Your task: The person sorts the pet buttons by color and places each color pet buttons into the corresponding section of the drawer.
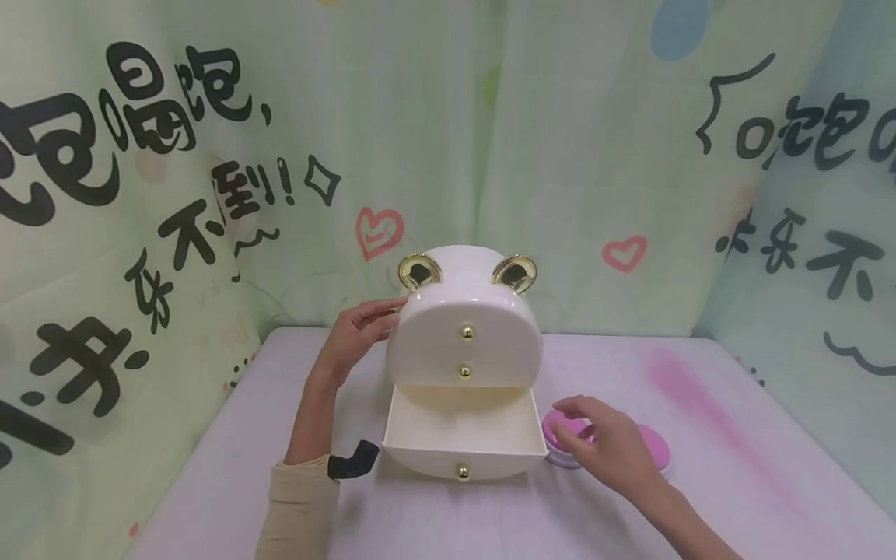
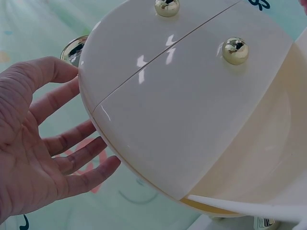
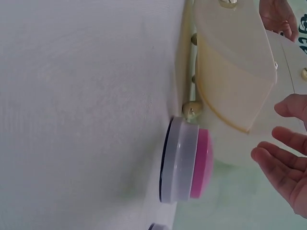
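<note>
A glossy white drawer box [image 1: 434, 350] with gold knobs and two gold-rimmed, ear-like rings [image 1: 435, 274] on top stands in the middle of the table. Its bottom drawer [image 1: 458, 424] is pulled out and holds nothing visible. My left hand [image 1: 353, 334] rests its spread fingertips against the box's left side, thumb near the edge in the left wrist view. Beside the drawer, my right hand [image 1: 609, 447] hovers with loosely bent fingers near a round pink-topped, pale-based object [image 3: 184, 163]. The right wrist view shows a gap between those fingers and it.
A second round pink-topped object [image 1: 656, 445] sits to the right, partly hidden behind my right hand. A black piece [image 1: 353, 460] juts from my left sleeve. Printed curtains [image 1: 448, 155] close off the table's back and sides. A pink smear [image 1: 707, 412] marks the tabletop [image 1: 476, 521] at right.
</note>
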The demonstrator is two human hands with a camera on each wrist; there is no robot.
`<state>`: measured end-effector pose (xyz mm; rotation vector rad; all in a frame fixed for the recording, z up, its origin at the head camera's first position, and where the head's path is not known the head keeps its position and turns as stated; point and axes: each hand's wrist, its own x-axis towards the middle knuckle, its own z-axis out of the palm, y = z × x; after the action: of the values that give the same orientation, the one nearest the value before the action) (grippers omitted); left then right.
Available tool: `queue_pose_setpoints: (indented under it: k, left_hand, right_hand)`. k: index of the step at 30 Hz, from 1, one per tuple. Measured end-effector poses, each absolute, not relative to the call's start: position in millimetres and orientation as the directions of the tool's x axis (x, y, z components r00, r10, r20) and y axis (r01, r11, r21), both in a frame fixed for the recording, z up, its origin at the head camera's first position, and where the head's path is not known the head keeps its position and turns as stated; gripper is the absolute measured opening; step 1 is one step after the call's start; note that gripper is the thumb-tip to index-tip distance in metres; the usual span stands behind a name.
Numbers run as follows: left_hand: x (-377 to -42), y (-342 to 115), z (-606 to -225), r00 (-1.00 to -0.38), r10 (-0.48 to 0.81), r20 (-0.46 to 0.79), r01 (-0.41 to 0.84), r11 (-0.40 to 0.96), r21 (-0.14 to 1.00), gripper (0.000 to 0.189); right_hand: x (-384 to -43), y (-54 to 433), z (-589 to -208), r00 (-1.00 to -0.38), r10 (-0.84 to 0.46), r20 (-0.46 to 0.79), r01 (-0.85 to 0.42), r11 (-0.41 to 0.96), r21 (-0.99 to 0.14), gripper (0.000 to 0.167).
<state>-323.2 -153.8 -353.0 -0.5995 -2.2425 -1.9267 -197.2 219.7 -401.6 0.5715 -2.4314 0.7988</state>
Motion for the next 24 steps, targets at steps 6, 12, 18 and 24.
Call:
queue_pose_setpoints:
  k: [6, 12, 18, 24]
  left_hand:
    - [-323.8, -153.3, -354.0, -0.916, 0.208, 0.342, 0.370, 0.112, 0.922, 0.036]
    - [-324.1, -153.2, -354.0, -0.915, 0.215, 0.341, 0.370, 0.112, 0.922, 0.037]
    - [-323.3, -153.8, -353.2, -0.913, 0.220, 0.343, 0.371, 0.105, 0.922, 0.037]
    - [-323.3, -153.6, -352.6, -0.912, 0.222, 0.346, 0.375, 0.105, 0.921, 0.037]
  right_hand:
    - [-203.6, 227.9, -410.8, -0.848, -0.212, 0.486, -0.455, 0.762, -0.461, 0.033]
    - [-211.6, 235.3, -417.4, -0.895, -0.198, 0.400, -0.395, 0.768, -0.504, 0.043]
    - [-217.2, 240.5, -423.0, -0.934, -0.212, 0.289, -0.346, 0.743, -0.573, 0.052]
    - [-223.7, 244.8, -429.5, -0.943, -0.221, 0.247, -0.328, 0.729, -0.601, 0.057]
